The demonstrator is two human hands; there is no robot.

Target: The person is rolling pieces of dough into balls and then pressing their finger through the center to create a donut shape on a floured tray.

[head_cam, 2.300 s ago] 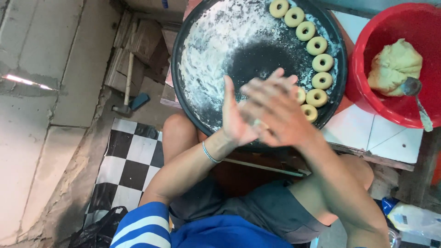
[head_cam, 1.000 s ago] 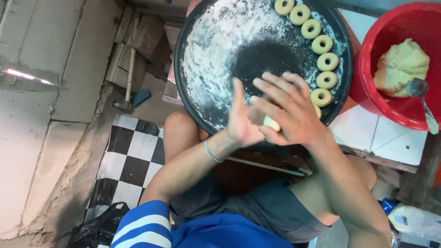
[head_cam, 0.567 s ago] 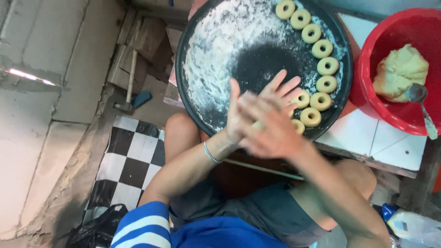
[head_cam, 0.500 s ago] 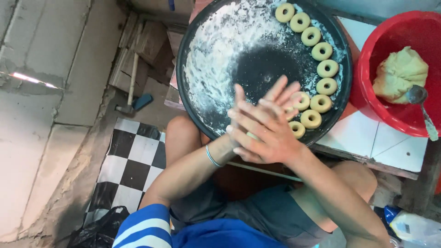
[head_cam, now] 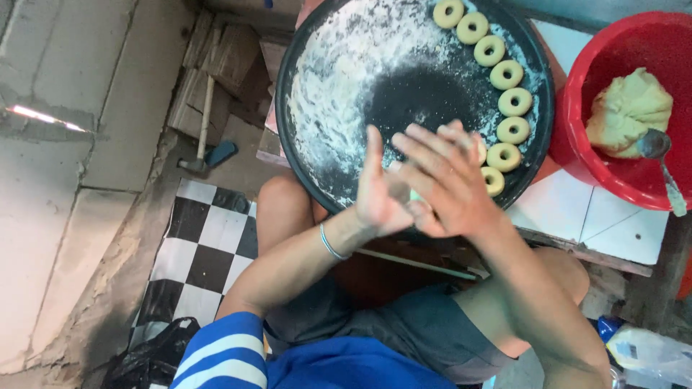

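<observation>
My left hand (head_cam: 380,189) and my right hand (head_cam: 445,181) are pressed palm to palm over the near edge of a round black tray (head_cam: 303,86) dusted with flour. A small pale piece of dough (head_cam: 414,195) shows between the palms. Several dough rings (head_cam: 506,74) lie in a curved row along the tray's right rim, the nearest one (head_cam: 494,180) just right of my right hand. A thin bracelet (head_cam: 329,243) circles my left wrist.
A red basin (head_cam: 577,108) at the right holds a lump of dough (head_cam: 626,109) and a metal spoon (head_cam: 659,162). A white tiled surface (head_cam: 577,216) lies under it. A hammer (head_cam: 202,115) rests on the ground at the left. Checkered flooring (head_cam: 194,245) lies below.
My hands have slid back and forth against each other over the tray's near edge with the dough piece between them. The view has shifted slightly.
</observation>
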